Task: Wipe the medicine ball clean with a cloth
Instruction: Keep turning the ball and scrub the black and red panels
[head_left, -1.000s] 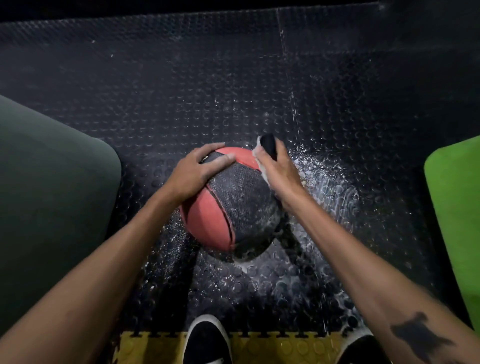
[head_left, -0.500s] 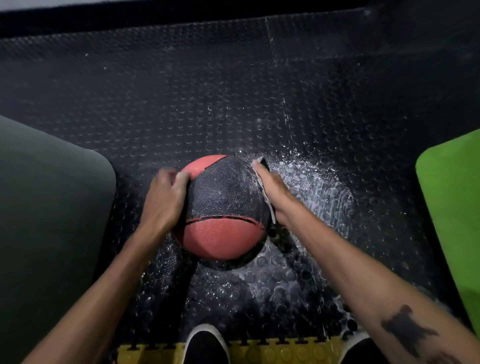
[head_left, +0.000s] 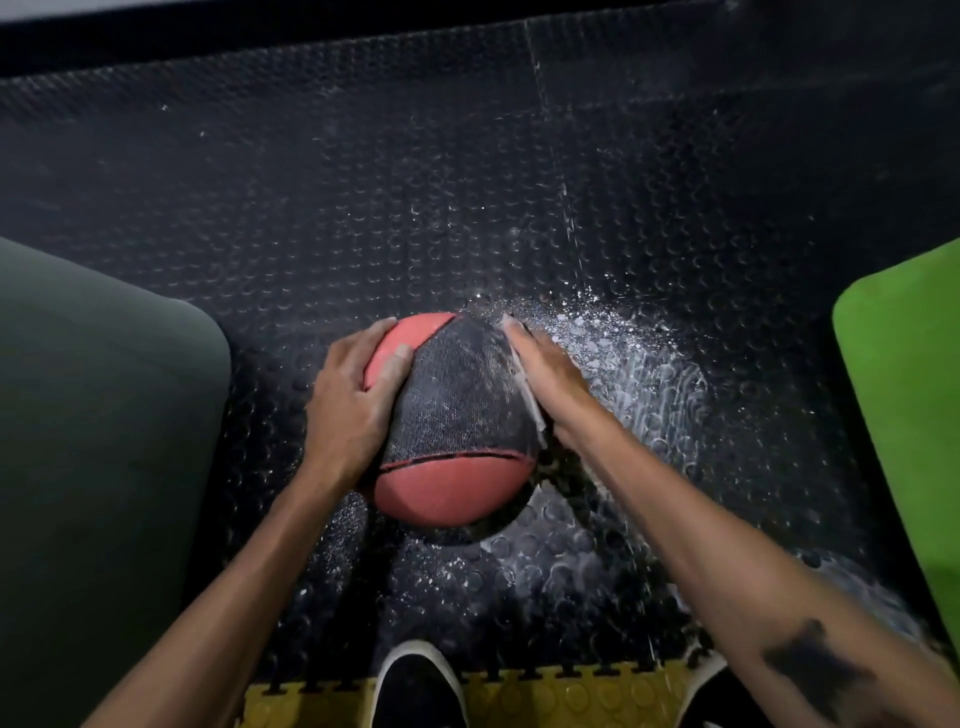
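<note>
- Medicine ball sits on the studded black floor mat, held between both our hands, just ahead of our shoes.
- Left hand: wide grip, fingers spread & curled over the ball's left side, thumb on the red panel, steadying it.
- Right hand: flat, fingers straight, pressing the cloth vs. the ball's right side; only a thin white edge of cloth shows under the palm.
- Wet splash on the floor just right of that hand.
- Risks, as we judge: the wet ball could slip or roll out of the left grip if we push too hard; cloth may bunch or slide out from under the flat palm; underside probably not wiped yet w/o a turn.
</note>
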